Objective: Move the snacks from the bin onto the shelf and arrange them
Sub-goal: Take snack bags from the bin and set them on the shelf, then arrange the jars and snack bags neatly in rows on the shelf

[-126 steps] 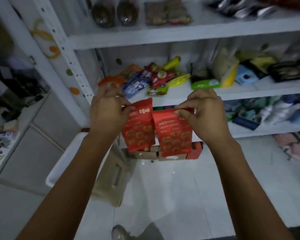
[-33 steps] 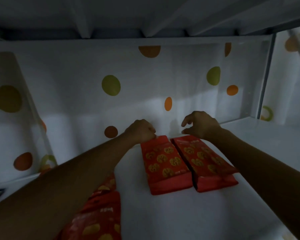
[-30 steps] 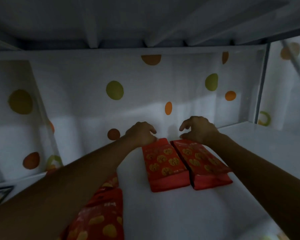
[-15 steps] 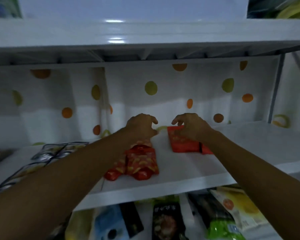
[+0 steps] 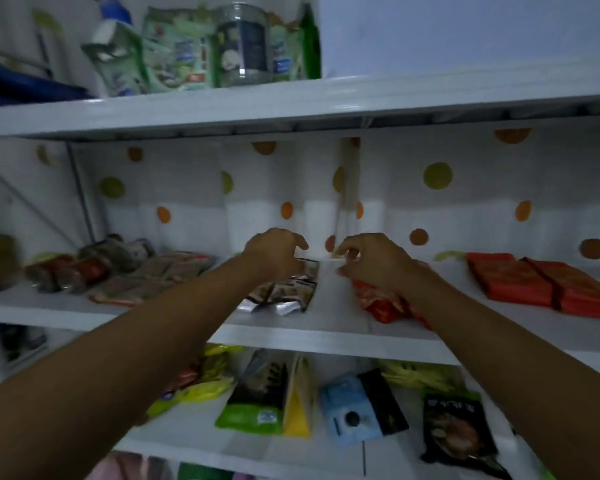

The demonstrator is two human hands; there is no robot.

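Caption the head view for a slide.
Left hand over dark foil packets, right hand over red-orange packets on the white shelf, two flat red packs beside.

Red packets (image 5: 541, 284); white shelf (image 5: 326, 336); orange-green-dotted backing (image 5: 395, 188).

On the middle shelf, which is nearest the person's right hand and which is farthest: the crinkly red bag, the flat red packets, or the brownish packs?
Measured from the right hand:
1. Crinkly red bag, just beneath the hand.
2. Flat red packets, off to its right.
3. Brownish packs, at the shelf's far left end, beyond the other arm.
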